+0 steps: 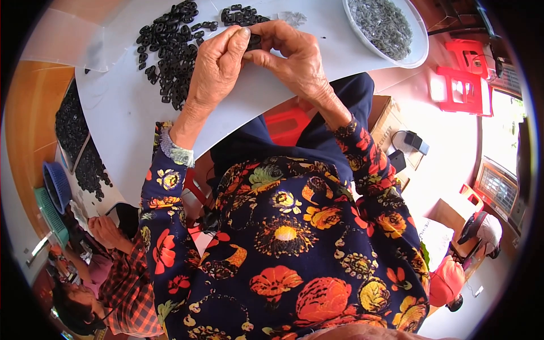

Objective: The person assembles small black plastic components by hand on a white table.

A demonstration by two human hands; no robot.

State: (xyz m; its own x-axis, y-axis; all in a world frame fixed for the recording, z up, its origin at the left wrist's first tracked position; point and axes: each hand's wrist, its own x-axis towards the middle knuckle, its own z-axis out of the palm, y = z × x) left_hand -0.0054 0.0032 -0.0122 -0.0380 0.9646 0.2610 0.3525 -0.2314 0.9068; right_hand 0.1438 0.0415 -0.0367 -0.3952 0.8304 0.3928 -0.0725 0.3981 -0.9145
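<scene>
Fingers of my right hand (pixel 297 59) pinch a black plastic part (pixel 254 42) at twelve o'clock over the desk (pixel 238 107); my left hand (pixel 218 62) closes against it, grip hidden. I'd best brace both thumbs, keeping it square.

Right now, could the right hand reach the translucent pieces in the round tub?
Probably yes: the right hand holds a black part, but nothing visible blocks its way to the translucent pieces.

Red stools (pixel 455 93) are at the upper right, a brown box (pixel 386 122) right of the middle, a blue basket (pixel 62 182) at the left, and a person in a checked shirt (pixel 127 294) at the lower left.
</scene>
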